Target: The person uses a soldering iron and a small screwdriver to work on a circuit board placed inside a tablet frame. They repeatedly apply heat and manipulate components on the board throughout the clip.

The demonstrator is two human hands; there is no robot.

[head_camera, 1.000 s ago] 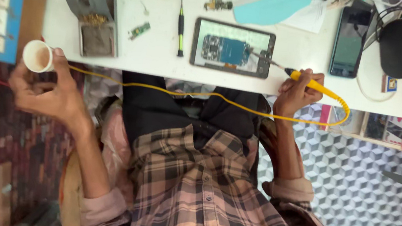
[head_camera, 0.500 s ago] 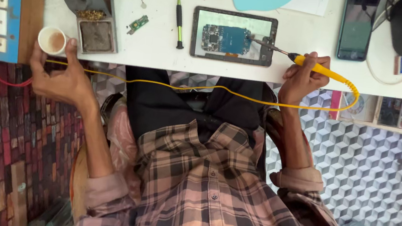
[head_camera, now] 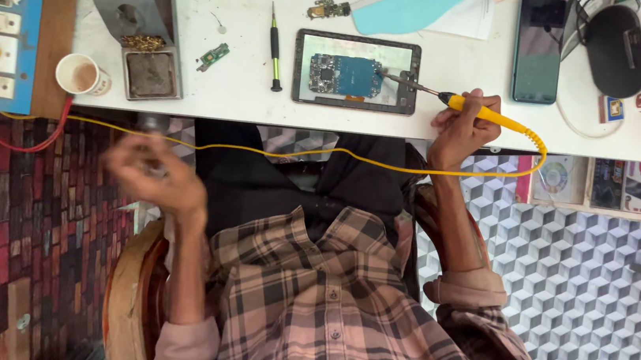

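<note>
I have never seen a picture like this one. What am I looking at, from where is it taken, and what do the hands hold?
One camera, worn on a person's head, looks down at their own lap and a white table. There is no machine, only two bare hands. The right hand holds a yellow soldering iron; its tip touches the blue circuit board inside an opened tablet. The iron's yellow cable runs across the lap. The left hand is blurred, below the table edge; whether it holds anything I cannot tell. On the table also lie a paper cup, a grey iron stand, a green-handled screwdriver and a dark phone.
</note>
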